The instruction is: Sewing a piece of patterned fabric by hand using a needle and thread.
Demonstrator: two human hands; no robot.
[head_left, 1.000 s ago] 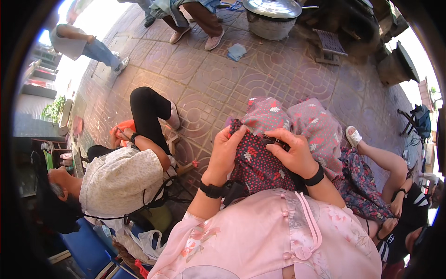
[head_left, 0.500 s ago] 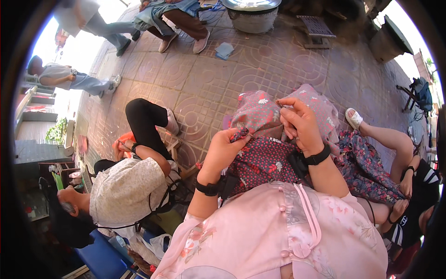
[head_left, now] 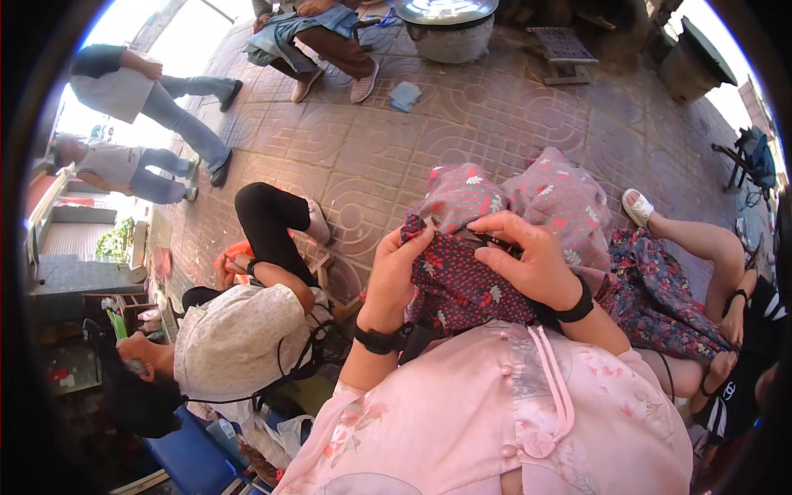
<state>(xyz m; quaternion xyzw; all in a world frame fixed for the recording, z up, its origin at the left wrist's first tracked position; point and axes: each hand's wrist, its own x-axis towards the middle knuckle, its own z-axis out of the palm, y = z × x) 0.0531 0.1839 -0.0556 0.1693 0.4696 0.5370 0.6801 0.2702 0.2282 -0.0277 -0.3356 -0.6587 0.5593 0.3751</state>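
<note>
My left hand [head_left: 394, 272] pinches a bunched edge of dark fabric with pink dots and pale leaves [head_left: 466, 285], which lies across my lap. My right hand [head_left: 528, 260] is beside it, curved over the fabric, with forefinger and thumb around a small dark, thin item [head_left: 487, 241] that I cannot make out. Beneath the dark piece, my knees are covered in lighter grey-pink patterned cloth [head_left: 557, 206]. I wear a pink floral top [head_left: 487, 404] and dark bands on both wrists.
Seated people flank me closely, one at left [head_left: 235, 338], one at right [head_left: 672, 280]. Another sits ahead [head_left: 313, 49]; people [head_left: 124, 91] stand or walk upper left. On the paving [head_left: 355, 140] are a lidded metal pot [head_left: 445, 41], a low stool [head_left: 561, 45], a dark bin [head_left: 693, 66] and blue cloth [head_left: 404, 97].
My right hand, raised forward half a second ago, has come back down and left, closer to my left hand. The people at the upper left have moved across the paving.
</note>
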